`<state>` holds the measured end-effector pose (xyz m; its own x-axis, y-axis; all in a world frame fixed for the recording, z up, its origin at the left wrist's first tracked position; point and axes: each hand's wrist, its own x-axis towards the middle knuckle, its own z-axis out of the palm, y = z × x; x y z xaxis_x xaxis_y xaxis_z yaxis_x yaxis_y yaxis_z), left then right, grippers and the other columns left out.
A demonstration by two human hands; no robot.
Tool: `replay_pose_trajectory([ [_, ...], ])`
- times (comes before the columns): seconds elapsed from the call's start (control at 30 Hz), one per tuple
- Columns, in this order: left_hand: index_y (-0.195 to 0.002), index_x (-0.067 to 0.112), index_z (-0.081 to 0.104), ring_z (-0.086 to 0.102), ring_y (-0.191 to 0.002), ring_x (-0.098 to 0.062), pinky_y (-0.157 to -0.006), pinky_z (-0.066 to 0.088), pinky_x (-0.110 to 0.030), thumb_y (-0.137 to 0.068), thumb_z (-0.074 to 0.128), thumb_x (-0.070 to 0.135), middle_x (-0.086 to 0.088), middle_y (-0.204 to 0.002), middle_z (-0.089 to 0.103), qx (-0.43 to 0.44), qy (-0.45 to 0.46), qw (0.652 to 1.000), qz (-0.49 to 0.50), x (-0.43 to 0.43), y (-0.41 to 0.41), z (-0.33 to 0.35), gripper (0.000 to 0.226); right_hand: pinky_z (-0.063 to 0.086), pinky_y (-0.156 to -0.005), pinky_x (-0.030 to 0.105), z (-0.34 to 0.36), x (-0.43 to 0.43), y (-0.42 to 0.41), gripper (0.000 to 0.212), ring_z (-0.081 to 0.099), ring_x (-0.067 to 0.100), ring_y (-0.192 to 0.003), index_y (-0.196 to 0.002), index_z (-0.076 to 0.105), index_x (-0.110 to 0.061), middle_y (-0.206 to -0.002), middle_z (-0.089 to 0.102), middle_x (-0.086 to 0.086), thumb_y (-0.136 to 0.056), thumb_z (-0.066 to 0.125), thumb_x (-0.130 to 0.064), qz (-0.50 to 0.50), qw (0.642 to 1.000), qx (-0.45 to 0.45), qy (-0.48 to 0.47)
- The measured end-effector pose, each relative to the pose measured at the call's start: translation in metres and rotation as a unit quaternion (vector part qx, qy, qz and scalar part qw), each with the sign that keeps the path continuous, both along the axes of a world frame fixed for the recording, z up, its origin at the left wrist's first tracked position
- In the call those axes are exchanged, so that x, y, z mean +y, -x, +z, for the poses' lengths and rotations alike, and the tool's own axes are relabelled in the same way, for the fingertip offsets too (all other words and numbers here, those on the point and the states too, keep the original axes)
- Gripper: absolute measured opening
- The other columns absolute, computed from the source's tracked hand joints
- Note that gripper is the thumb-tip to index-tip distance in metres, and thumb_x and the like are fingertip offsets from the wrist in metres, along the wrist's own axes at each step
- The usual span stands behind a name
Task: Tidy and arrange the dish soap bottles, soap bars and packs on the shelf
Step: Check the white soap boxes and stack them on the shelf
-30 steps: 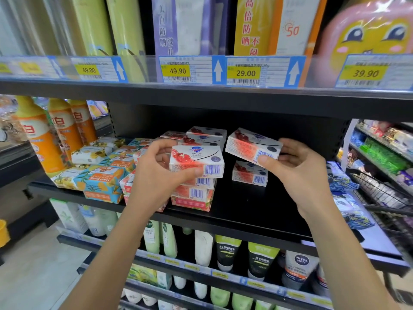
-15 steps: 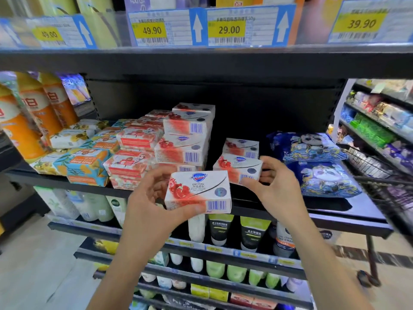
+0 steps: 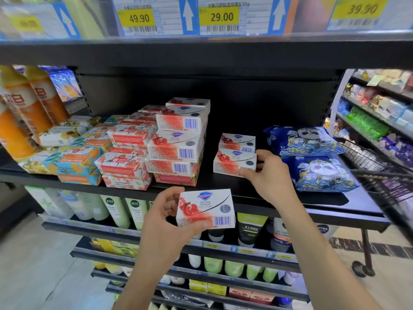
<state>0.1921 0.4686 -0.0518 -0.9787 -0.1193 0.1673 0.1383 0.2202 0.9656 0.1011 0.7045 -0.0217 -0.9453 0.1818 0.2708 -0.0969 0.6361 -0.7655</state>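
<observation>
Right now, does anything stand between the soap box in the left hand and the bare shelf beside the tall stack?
Nothing visible does. The left hand holds the soap box before the shelf edge; the bare strip between the tall stack and the front box is open. The right hand grips that front box, beside the strip.

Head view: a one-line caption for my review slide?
Left hand holds a soap box before the shelf; right hand grips the front box of two, left of the panda packs.
</observation>
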Motion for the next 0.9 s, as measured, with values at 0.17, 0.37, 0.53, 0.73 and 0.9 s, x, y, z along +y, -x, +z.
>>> replay_pose_trajectory([
  [0.17,-0.113,0.036,0.061,0.062,-0.093,0.002,-0.079,0.048,-0.020,-0.055,0.099,0.016,0.027,-0.098,0.069,0.004,0.001,1.000,-0.007,0.002,0.001,0.001,0.072,0.053,-0.096,0.041,0.000,-0.001,0.025,0.045,0.065,0.028,-0.115,-0.128,0.063,-0.009,-0.122,0.072,0.006,-0.087,0.080,-0.020,-0.019,0.999,-0.011,-0.040],
  [0.37,-0.114,0.037,0.061,0.063,-0.094,0.001,-0.080,0.049,-0.021,-0.055,0.099,0.018,0.025,-0.098,0.069,0.009,-0.001,1.000,-0.010,0.004,0.003,0.002,0.073,0.048,-0.091,0.033,0.007,-0.002,0.032,0.044,0.063,0.033,-0.118,-0.131,0.059,-0.006,-0.126,0.069,0.012,-0.092,0.076,-0.020,-0.028,0.998,-0.032,-0.052],
  [0.53,-0.115,0.038,0.062,0.064,-0.096,-0.002,-0.081,0.050,-0.023,-0.055,0.100,0.020,0.022,-0.098,0.069,0.012,0.001,1.000,-0.018,0.004,0.007,0.001,0.074,0.046,-0.097,0.021,0.020,-0.009,-0.028,0.053,0.061,0.014,-0.116,-0.144,0.054,-0.017,-0.133,0.060,0.005,-0.095,0.072,-0.028,-0.019,0.997,0.071,-0.018],
  [0.73,-0.113,0.039,0.062,0.065,-0.099,-0.006,-0.082,0.056,-0.025,-0.055,0.100,0.022,0.019,-0.101,0.070,0.029,0.010,0.999,-0.032,0.009,0.013,0.002,0.071,0.054,-0.095,0.028,0.011,-0.008,-0.085,0.080,0.061,0.004,-0.116,-0.139,0.058,-0.038,-0.128,0.061,-0.019,-0.067,0.081,-0.066,0.182,0.979,-0.014,0.091],
  [0.9,-0.117,0.034,0.063,0.064,-0.098,-0.006,-0.081,0.053,-0.018,-0.046,0.097,0.040,0.017,-0.102,0.070,0.045,0.011,0.998,-0.046,0.015,0.017,0.003,0.079,0.055,-0.096,0.031,0.002,-0.005,-0.082,0.083,0.064,0.006,-0.112,-0.137,0.061,-0.031,-0.123,0.062,-0.020,-0.062,0.090,-0.054,0.191,0.980,-0.015,0.053],
])
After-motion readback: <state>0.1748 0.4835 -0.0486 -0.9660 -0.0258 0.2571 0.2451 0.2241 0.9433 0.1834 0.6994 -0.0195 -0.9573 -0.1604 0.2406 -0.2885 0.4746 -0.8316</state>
